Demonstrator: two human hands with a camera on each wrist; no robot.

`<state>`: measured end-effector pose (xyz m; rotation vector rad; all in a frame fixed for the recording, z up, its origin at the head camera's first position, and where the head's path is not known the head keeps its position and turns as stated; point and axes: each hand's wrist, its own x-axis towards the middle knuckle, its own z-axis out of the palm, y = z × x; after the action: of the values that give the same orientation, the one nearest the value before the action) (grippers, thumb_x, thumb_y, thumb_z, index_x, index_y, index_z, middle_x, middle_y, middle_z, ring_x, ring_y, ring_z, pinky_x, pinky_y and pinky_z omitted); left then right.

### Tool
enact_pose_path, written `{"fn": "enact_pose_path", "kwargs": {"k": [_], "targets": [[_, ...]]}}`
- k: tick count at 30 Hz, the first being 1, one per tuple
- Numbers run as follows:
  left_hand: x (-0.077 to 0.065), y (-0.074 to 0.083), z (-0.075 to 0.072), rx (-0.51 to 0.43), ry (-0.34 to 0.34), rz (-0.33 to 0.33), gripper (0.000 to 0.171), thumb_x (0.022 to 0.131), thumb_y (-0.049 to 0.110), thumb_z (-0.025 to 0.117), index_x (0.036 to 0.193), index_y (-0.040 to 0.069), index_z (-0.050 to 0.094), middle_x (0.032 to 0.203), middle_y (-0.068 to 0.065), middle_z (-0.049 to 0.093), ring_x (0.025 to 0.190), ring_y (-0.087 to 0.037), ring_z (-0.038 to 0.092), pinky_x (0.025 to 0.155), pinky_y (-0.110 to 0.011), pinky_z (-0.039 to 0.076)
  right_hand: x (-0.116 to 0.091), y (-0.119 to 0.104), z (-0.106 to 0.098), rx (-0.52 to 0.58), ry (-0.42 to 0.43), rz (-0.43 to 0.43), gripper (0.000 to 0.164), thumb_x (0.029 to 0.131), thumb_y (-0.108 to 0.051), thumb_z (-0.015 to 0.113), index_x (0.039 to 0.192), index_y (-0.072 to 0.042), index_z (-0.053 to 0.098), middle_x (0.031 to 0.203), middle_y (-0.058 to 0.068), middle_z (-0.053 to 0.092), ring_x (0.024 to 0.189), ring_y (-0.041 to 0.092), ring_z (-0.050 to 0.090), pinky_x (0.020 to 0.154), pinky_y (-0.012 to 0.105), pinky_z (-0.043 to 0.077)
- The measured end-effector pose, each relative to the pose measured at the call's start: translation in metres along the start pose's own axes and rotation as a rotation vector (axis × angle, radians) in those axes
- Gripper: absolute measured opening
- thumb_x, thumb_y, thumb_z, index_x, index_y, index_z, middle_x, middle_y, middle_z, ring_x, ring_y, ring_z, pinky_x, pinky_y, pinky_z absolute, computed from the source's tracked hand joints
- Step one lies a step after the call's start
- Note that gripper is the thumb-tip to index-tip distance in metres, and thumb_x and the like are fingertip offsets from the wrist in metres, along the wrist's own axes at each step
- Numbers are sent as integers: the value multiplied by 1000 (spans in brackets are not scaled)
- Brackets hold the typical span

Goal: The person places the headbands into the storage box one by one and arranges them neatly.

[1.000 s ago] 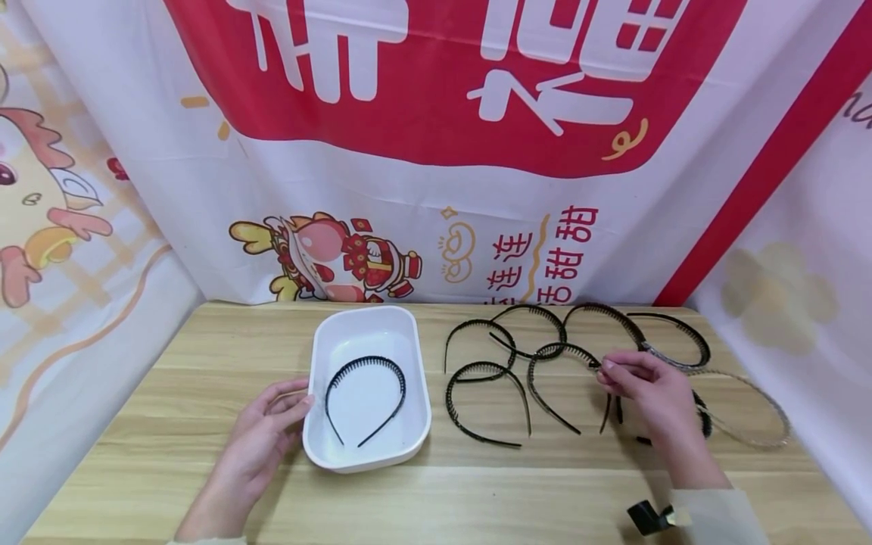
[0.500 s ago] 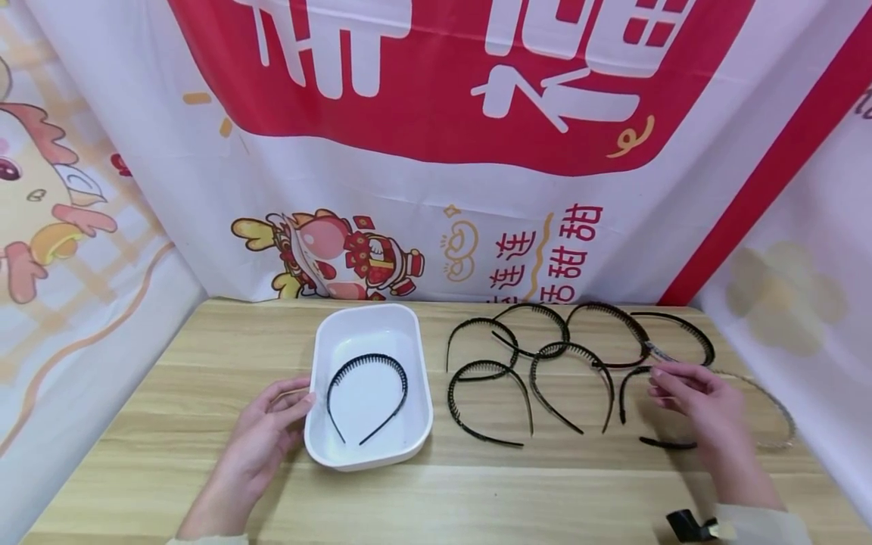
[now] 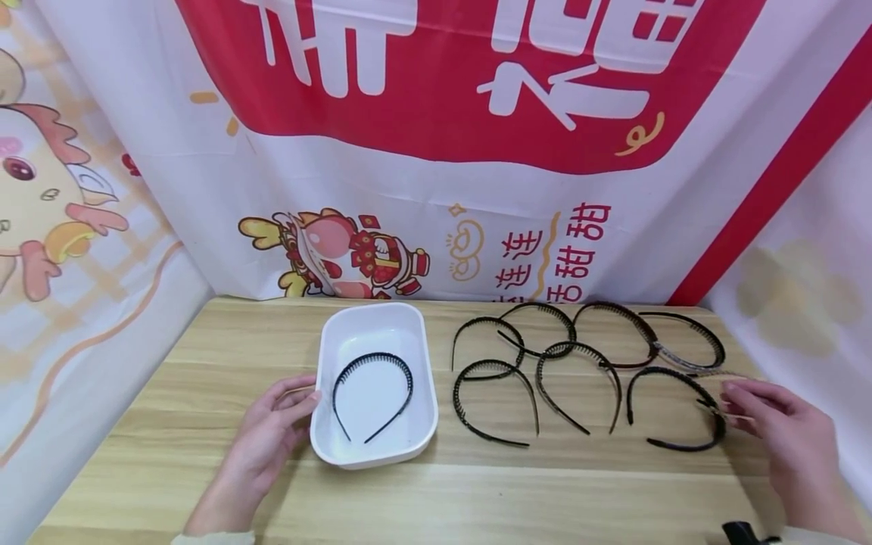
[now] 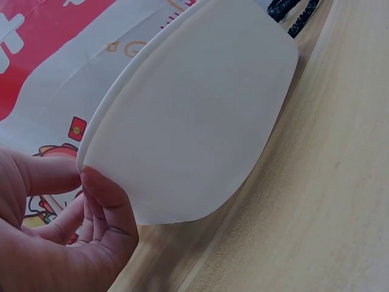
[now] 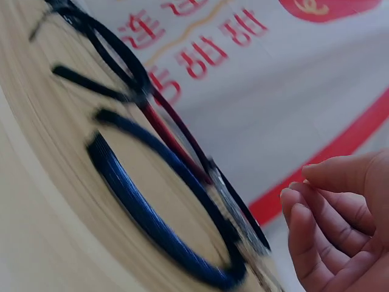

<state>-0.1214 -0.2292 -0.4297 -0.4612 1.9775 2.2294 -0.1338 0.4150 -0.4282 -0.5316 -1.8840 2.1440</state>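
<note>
A white plastic tray stands on the table, gripped at its left rim by my left hand; thumb and finger meet there in the left wrist view. One black toothed headband lies inside it. At the far right my right hand is over a thin pale braided headband, whose curved part it hides. Its fingertips come together in the right wrist view, where no band shows between them; I cannot tell whether it holds the braided one. A glossy black headband lies beside these fingers.
Several more dark headbands lie overlapping right of the tray, among them a toothed one nearest it, a reddish-brown one and one with a silvery section. A printed cloth hangs behind the wooden table.
My right hand has moved right, from the middle headbands past the glossy black one to the braided one. My left hand stays on the tray's rim.
</note>
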Motion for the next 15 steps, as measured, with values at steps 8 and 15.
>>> {"fn": "enact_pose_path", "kwargs": {"k": [8,15], "targets": [[-1,-1,3,-17,1,7,27,104,6,66,128,19,63,102,11,74,97,-6,69,85,-25,58,7,5,-41,-47,132,43,18,99,-11,79,90,-26,83,74,-18,78,64,3,69,57,18,54],[0,-1,4,-19,0,7,28,104,7,66,129,18,63,104,12,74,98,-7,69,85,-25,58,9,12,-57,39,130,5,29,101,-4,73,84,-25,83,71,-15,78,60,2,68,54,16,52]]}}
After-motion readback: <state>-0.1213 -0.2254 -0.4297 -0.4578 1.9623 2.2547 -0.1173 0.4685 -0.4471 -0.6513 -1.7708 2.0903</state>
